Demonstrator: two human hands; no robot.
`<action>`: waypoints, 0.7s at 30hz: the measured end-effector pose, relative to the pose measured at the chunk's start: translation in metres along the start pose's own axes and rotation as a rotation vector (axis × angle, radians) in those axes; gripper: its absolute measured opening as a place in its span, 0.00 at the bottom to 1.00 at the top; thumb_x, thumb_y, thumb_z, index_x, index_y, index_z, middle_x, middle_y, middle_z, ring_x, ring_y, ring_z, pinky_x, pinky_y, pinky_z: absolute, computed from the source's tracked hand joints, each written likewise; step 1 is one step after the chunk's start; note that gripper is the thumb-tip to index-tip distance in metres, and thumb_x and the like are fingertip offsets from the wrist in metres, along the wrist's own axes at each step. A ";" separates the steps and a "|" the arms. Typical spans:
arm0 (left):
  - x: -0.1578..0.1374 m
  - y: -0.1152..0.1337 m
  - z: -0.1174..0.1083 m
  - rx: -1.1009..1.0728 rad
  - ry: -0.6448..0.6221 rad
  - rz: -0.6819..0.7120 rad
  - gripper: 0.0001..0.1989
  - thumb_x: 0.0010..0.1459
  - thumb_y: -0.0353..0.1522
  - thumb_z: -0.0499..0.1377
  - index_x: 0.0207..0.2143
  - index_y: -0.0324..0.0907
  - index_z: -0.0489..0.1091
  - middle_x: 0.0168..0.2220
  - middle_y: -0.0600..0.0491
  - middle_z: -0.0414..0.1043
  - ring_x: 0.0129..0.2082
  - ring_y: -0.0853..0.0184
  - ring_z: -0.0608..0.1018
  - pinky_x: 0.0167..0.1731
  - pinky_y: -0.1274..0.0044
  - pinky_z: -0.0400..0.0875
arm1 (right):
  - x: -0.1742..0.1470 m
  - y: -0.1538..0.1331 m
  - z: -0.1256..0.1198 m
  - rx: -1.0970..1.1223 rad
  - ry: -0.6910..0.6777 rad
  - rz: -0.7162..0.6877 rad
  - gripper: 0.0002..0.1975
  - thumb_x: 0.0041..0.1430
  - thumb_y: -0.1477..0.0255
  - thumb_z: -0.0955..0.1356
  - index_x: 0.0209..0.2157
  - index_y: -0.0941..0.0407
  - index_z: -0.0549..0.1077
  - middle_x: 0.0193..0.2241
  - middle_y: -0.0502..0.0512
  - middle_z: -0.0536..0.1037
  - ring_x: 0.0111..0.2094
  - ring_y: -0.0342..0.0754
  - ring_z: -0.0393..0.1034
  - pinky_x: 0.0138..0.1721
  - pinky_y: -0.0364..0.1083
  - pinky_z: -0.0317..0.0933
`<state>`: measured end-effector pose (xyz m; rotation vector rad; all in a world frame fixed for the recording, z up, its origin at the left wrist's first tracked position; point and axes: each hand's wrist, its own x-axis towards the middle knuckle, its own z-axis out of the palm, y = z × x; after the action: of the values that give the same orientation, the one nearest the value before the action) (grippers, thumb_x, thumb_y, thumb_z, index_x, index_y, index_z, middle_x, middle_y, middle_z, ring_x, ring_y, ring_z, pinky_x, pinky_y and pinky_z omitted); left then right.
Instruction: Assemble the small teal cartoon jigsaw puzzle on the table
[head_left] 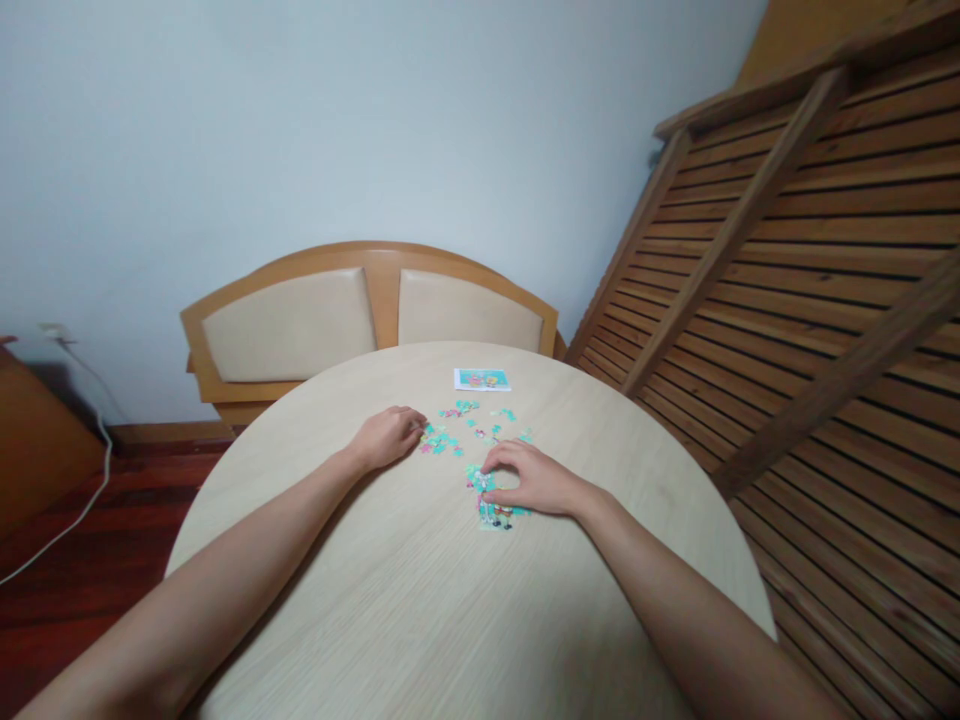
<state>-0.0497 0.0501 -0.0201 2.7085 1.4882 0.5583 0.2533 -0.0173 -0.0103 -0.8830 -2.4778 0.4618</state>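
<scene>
Small jigsaw puzzle pieces [441,440] in turquoise, pink and yellow lie loose on a round pale wooden table [360,610]. My left hand [388,437] rests at the left edge of this pile, its fingers curled in; what they hold, if anything, is hidden. My right hand [536,480] is over a partly joined jigsaw puzzle [491,514] nearer to me. Its thumb and forefinger are spread apart and touch the puzzle's left part, with no piece visible between them. The hand covers some of the puzzle.
A picture card [482,380] with a white border lies at the table's far side. More loose pieces [461,408] are scattered before it. Beyond the table stands a padded wooden headboard [382,290]; a slatted wooden frame [787,280] leans at the right. A white cable [105,470] runs down at the left.
</scene>
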 end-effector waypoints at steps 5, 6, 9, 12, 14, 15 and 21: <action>-0.003 0.018 -0.007 0.022 -0.024 0.062 0.14 0.62 0.35 0.51 0.45 0.43 0.74 0.44 0.49 0.77 0.45 0.60 0.77 0.43 0.71 0.70 | -0.001 0.001 0.001 -0.016 0.001 -0.010 0.17 0.54 0.58 0.74 0.40 0.54 0.75 0.40 0.55 0.77 0.45 0.51 0.69 0.49 0.49 0.61; -0.003 0.021 -0.009 0.027 -0.028 0.091 0.14 0.62 0.35 0.52 0.44 0.43 0.74 0.44 0.49 0.77 0.44 0.60 0.77 0.43 0.72 0.70 | -0.001 0.001 0.002 -0.029 0.013 -0.004 0.17 0.55 0.58 0.73 0.41 0.54 0.75 0.40 0.55 0.77 0.45 0.51 0.69 0.49 0.49 0.61; -0.005 0.029 -0.014 0.040 -0.052 0.157 0.13 0.62 0.35 0.52 0.43 0.43 0.73 0.43 0.49 0.76 0.44 0.61 0.76 0.42 0.73 0.69 | 0.001 0.004 0.009 -0.094 0.094 0.047 0.15 0.60 0.60 0.70 0.44 0.54 0.74 0.44 0.57 0.77 0.48 0.52 0.68 0.51 0.51 0.60; -0.005 0.031 -0.016 0.060 -0.094 0.161 0.12 0.61 0.35 0.54 0.43 0.43 0.73 0.41 0.48 0.76 0.40 0.61 0.77 0.37 0.74 0.68 | 0.007 0.007 0.016 -0.172 0.156 0.127 0.18 0.64 0.60 0.66 0.51 0.54 0.72 0.52 0.59 0.75 0.54 0.54 0.65 0.55 0.54 0.57; -0.005 0.031 -0.017 0.067 -0.119 0.138 0.12 0.60 0.36 0.55 0.42 0.42 0.73 0.40 0.48 0.76 0.37 0.62 0.77 0.35 0.75 0.67 | 0.011 0.008 0.020 -0.207 0.142 0.188 0.22 0.65 0.58 0.65 0.56 0.53 0.69 0.58 0.59 0.70 0.59 0.57 0.60 0.57 0.58 0.55; -0.005 0.030 -0.017 0.066 -0.129 0.125 0.11 0.60 0.36 0.55 0.42 0.42 0.73 0.40 0.49 0.76 0.36 0.63 0.77 0.33 0.76 0.67 | 0.013 0.008 0.021 -0.217 0.119 0.222 0.24 0.65 0.57 0.64 0.58 0.53 0.68 0.61 0.59 0.68 0.61 0.58 0.58 0.59 0.59 0.53; -0.005 0.028 -0.018 0.027 -0.138 0.096 0.10 0.60 0.36 0.55 0.39 0.43 0.73 0.37 0.51 0.77 0.32 0.66 0.76 0.30 0.77 0.64 | 0.016 0.008 0.019 -0.198 0.001 0.231 0.24 0.67 0.55 0.61 0.58 0.50 0.69 0.62 0.56 0.67 0.66 0.62 0.49 0.62 0.64 0.45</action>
<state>-0.0351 0.0280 0.0002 2.7864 1.3505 0.3468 0.2365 -0.0038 -0.0249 -1.2565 -2.4624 0.2935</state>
